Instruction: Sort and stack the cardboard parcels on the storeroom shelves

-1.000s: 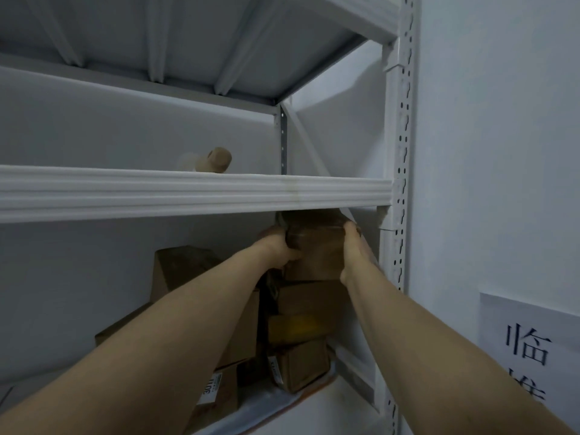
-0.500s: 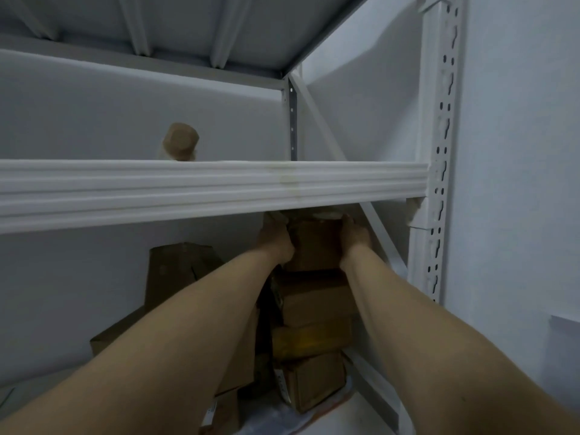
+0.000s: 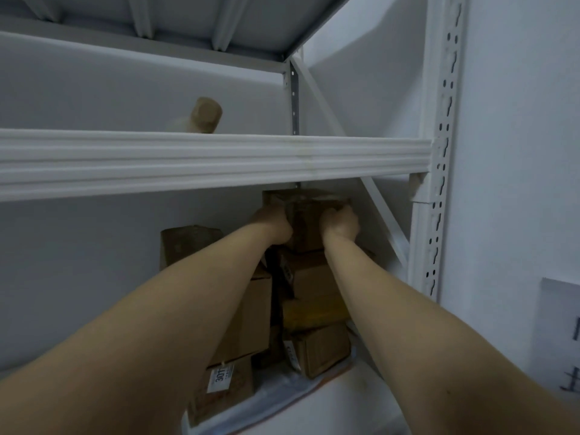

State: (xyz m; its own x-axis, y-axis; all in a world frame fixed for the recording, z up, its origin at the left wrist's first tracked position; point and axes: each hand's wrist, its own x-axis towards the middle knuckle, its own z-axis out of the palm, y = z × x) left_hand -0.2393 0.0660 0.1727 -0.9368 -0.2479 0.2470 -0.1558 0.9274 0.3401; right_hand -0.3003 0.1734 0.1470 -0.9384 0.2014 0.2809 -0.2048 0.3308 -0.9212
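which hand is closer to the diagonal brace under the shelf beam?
Right. The right hand grips the top parcel on its right side, just left of the diagonal brace; the left hand grips its left side, farther off.

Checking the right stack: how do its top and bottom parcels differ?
The top parcel sits just under the beam, gripped by the left hand and right hand; the bottom parcel is untouched. The bottom parcel shows a white label; the top parcel shows none. Both are brown cardboard.

Dim, bluish, soft focus, wide-angle distortion.
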